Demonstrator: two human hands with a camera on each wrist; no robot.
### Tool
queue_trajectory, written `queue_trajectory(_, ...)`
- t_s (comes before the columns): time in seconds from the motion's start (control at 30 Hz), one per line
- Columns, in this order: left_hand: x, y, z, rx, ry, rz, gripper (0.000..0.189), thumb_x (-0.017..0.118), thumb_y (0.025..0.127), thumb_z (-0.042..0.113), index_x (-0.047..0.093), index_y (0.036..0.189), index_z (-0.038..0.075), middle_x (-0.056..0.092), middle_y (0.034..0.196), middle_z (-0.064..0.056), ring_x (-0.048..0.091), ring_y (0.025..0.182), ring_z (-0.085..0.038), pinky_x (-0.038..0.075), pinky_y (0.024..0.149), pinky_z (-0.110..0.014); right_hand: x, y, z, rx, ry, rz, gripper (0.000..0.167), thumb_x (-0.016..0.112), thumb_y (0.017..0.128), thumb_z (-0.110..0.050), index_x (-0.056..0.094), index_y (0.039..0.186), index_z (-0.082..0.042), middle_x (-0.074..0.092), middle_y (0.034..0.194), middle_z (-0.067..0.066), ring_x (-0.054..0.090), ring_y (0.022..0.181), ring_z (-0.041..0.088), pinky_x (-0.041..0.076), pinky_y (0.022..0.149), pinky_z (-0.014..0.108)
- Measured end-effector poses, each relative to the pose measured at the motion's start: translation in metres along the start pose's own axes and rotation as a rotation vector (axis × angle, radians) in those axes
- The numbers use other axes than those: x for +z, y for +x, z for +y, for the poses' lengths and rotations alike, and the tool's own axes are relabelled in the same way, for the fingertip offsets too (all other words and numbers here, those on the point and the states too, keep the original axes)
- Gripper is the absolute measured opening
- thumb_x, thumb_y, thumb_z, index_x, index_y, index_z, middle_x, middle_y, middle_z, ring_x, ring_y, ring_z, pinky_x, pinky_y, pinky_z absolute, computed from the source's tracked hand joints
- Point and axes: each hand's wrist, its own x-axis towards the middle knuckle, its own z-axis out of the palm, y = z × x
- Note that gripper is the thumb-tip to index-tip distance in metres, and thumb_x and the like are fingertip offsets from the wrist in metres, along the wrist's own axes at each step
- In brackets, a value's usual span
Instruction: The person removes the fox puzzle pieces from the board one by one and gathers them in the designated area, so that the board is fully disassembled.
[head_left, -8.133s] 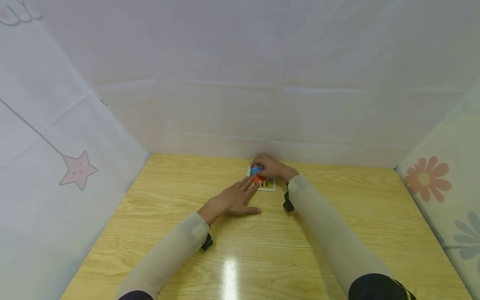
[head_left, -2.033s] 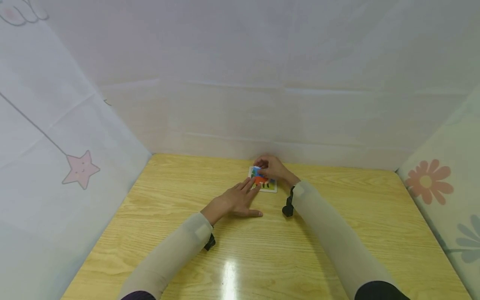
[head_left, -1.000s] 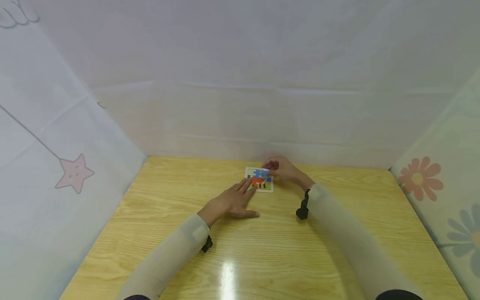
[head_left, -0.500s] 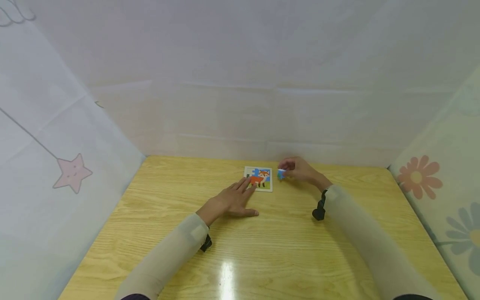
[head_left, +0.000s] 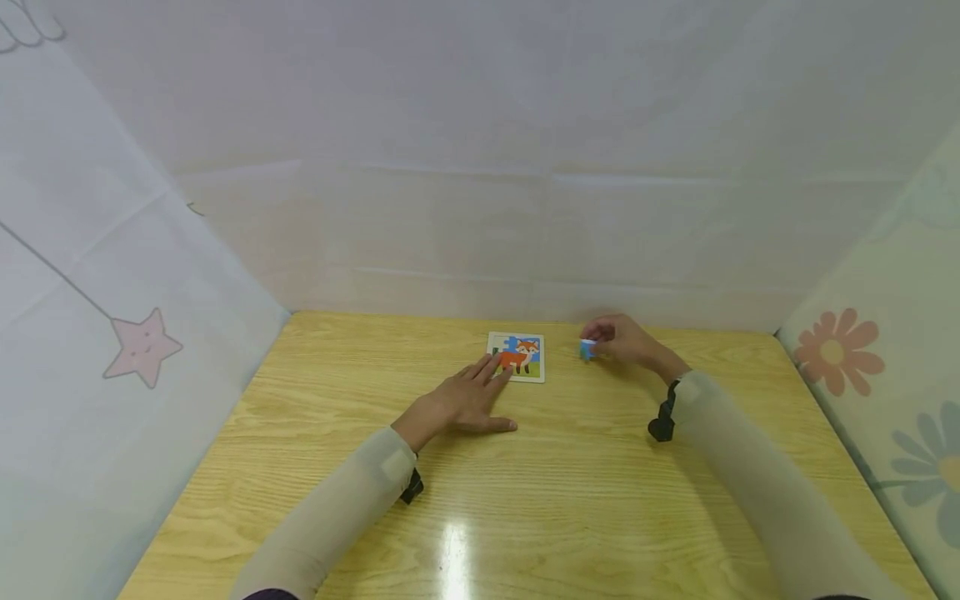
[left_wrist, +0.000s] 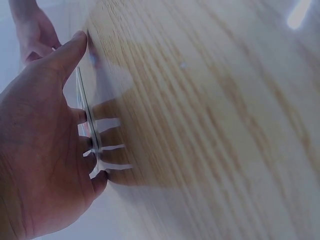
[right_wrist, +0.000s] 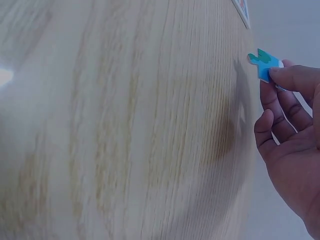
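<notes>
A small fox jigsaw puzzle (head_left: 528, 358) in a white frame lies flat near the table's back edge. Its upper left corner shows a bare white spot where no piece sits. My left hand (head_left: 467, 402) rests with spread, straight fingers on the puzzle's lower left part, hiding some of the fox. To the right of the frame, my right hand (head_left: 626, 342) pinches a blue and green puzzle piece (right_wrist: 265, 65) between thumb and fingers. In the right wrist view the piece is held off the wood.
The light wooden table (head_left: 360, 358) meets a pale cloth wall (head_left: 420, 233) close behind the puzzle. Side cloths carry a pink star (head_left: 144, 347) and a red flower (head_left: 838, 352). A black wrist camera (head_left: 662, 422) hangs under the right wrist.
The right hand has lifted the blue and green piece out of the puzzle's upper left corner and carried it rightward, off the frame. The left hand has stayed on the puzzle.
</notes>
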Motion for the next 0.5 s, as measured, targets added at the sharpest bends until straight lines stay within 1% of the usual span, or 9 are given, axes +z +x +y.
queue_trajectory(0.13,-0.001,0.0,0.0,-0.002,-0.006,-0.001,0.101,0.043,0.101,0.077,0.011,0.172,0.013,-0.002,0.178,-0.016,0.004,0.165,-0.035,0.02,0.131,-0.05,-0.003,0.002,0.015,0.0,-0.011,0.019,0.026,0.066,0.095,0.014,0.066,0.121,0.018,0.069,0.114,0.032,0.067,0.107,0.046,0.056,0.093,0.045)
queue_trajectory(0.23,-0.001,0.0,0.001,-0.003,-0.013,0.002,0.1,0.044,0.102,0.076,0.011,0.172,0.013,-0.002,0.178,-0.016,0.004,0.165,-0.035,0.021,0.131,-0.05,-0.003,0.005,0.029,0.012,-0.017,0.029,0.024,0.069,0.095,0.012,0.069,0.119,0.014,0.07,0.113,0.029,0.067,0.107,0.043,0.056,0.092,0.038)
queue_trajectory(0.33,-0.001,-0.001,0.002,-0.001,-0.019,0.007,0.099,0.045,0.102,0.075,0.012,0.172,0.012,-0.001,0.178,-0.016,0.005,0.164,-0.036,0.021,0.131,-0.051,-0.005,0.006,0.039,0.022,-0.025,0.027,0.023,0.072,0.094,0.008,0.071,0.117,0.01,0.072,0.113,0.026,0.069,0.105,0.038,0.056,0.087,0.029)
queue_trajectory(0.5,-0.001,-0.001,0.003,0.0,-0.012,0.015,0.099,0.046,0.102,0.074,0.013,0.172,0.013,-0.001,0.178,-0.016,0.005,0.164,-0.035,0.022,0.13,-0.051,-0.006,0.006,0.046,0.016,-0.031,0.018,0.022,0.074,0.093,0.008,0.073,0.115,0.008,0.073,0.109,0.023,0.069,0.099,0.032,0.056,0.081,0.025)
